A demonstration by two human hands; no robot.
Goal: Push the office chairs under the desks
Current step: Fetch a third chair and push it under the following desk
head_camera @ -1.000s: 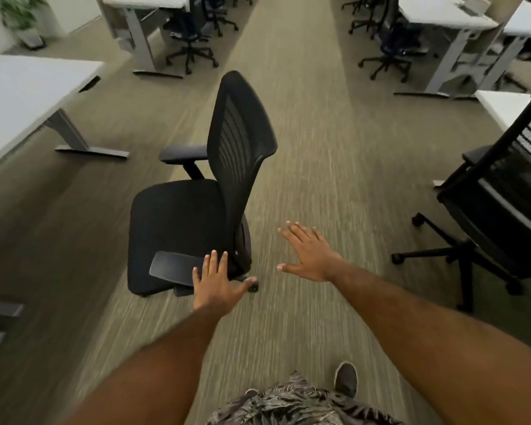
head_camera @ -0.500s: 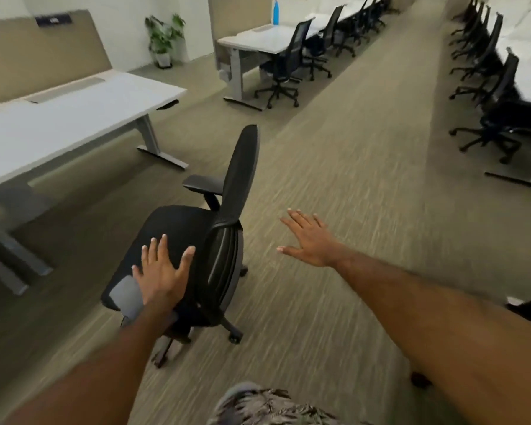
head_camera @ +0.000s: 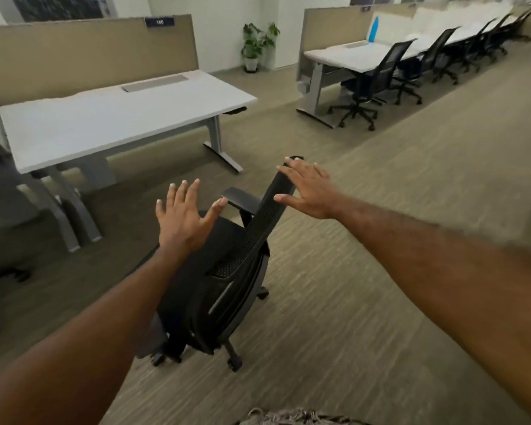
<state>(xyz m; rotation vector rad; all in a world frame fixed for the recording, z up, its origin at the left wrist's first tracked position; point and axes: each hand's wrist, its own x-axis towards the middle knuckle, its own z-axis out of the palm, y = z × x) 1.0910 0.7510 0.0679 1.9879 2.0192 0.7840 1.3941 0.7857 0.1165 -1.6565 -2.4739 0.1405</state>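
Note:
A black mesh-backed office chair (head_camera: pixel 227 280) on castors stands on the carpet in front of me, its seat facing left toward a white desk (head_camera: pixel 111 118). My right hand (head_camera: pixel 308 188) is flat and open over the top edge of the backrest, at or just above it. My left hand (head_camera: pixel 184 216) hovers open with fingers spread above the seat, near the far armrest (head_camera: pixel 239 197). The near armrest is hidden behind my left forearm. The chair sits a step short of the desk's front edge.
A tan partition (head_camera: pixel 89 53) backs the desk, whose grey legs (head_camera: pixel 218 142) stand at each end. Farther right, a second white desk (head_camera: pixel 350 55) has several black chairs (head_camera: pixel 368 87) tucked in, and a blue bottle (head_camera: pixel 373 29). A potted plant (head_camera: pixel 258 44) stands by the wall.
My view has swung left toward the white desk. My right hand has come up to the top of the backrest. My left hand has lifted off the near armrest and now hovers above the seat.

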